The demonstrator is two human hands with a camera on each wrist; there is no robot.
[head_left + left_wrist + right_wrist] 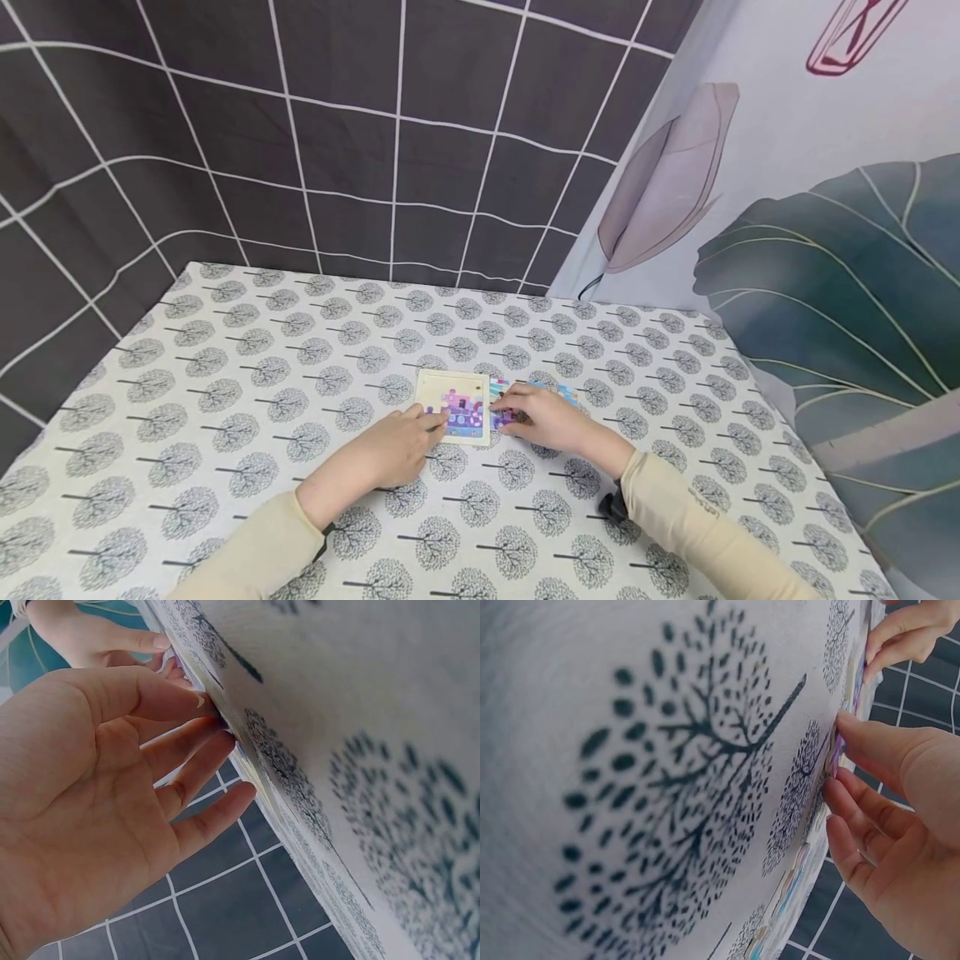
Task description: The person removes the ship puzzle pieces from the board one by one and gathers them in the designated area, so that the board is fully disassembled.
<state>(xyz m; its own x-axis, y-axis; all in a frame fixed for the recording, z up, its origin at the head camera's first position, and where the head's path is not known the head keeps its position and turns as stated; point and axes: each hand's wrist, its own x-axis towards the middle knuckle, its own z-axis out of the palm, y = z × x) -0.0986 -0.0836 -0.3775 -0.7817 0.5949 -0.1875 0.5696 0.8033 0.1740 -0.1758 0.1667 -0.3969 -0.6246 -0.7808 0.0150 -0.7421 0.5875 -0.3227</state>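
Note:
A square puzzle board (426, 385) with a pale frame lies on the table, its joined pieces (467, 410) forming a pink, purple and blue picture. At the board's left side, my left hand (405, 442) pinches a small purple puzzle piece (430, 409), mostly hidden by the fingers. My right hand (543, 417) is just right of the board. Thumb and forefinger there pinch a purple puzzle piece (837, 748), seen edge-on in the right wrist view. The other fingers (847, 844) of that hand are loosely bent.
More loose colourful puzzle pieces (567, 393) lie beyond and under the right hand, partly hidden by it. A white cloth with tree prints (360, 533) covers the table. Behind it hangs a dark gridded curtain (337, 150), with a leaf-print curtain (840, 275) on the right.

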